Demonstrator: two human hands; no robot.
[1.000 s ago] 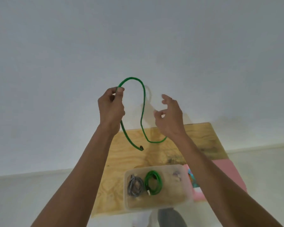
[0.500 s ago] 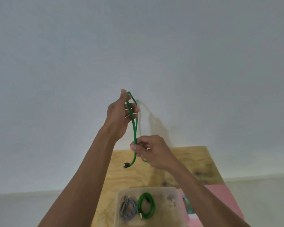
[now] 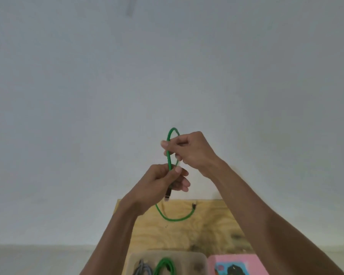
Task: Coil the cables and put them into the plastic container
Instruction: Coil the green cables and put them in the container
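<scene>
Green cable (image 3: 169, 155), raised above the plywood surface (image 3: 207, 231): we pinch its loop in our right hand (image 3: 189, 149), left hand (image 3: 163, 181) pinching the crossing so it cannot spring open, tail dangling, plastic container (image 3: 199, 259) waiting at the near edge.

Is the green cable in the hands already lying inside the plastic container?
No, the green cable is held up in the air by the left hand and the right hand, above the plastic container.

Two hands (image 3: 161, 181) (image 3: 191, 149), two green cables (image 3: 169, 161) (image 3: 165, 265), one grey cable (image 3: 142, 269), one plastic container (image 3: 167, 255), one pink book (image 3: 236, 264).
</scene>
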